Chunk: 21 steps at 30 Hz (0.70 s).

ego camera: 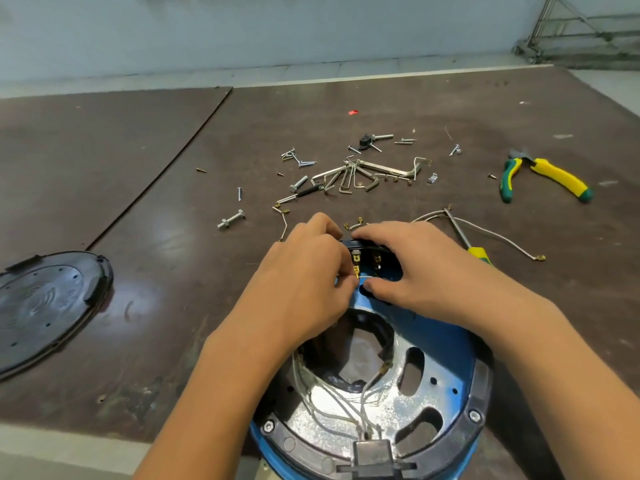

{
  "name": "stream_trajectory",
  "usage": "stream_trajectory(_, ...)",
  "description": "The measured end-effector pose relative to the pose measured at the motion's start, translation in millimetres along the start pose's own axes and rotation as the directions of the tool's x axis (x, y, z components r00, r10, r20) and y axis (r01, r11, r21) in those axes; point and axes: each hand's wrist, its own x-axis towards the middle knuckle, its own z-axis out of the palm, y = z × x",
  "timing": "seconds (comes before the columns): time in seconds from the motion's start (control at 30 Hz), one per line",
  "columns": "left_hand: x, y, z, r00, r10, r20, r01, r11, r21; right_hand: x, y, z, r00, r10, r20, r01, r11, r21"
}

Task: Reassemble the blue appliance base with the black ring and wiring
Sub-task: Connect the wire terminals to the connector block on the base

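Pinching a brass terminal (356, 270) with the left hand (304, 271), right hand (415, 268) fingers curled over the black switch block (363, 244). Blue base (446, 344) sits under both hands, open side up, long axis running toward me.

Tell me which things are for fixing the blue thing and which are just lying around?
For the job: blue base, black ring, white wires, brass connector in the left hand, terminal block held by the right hand.
Lying about for now: pliers, hex keys, screwdriver, loose screws, black cover.
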Motion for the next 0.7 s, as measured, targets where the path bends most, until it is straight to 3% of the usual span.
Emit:
stream_trajectory(0.2,-1.8,1.4,0.4,0.998,0.003,0.055,0.000,0.999,-0.042,-1.8,-1.2,-0.6,0.999,0.044,-0.010,-0.044,0.999,0.020)
stream_trajectory(0.7,0.5,2.7,-1.5,0.999,0.041,0.023,-0.039,0.996,-0.082,-6.0,1.0,2.1,0.999,0.036,-0.032,-0.034,0.998,0.060)
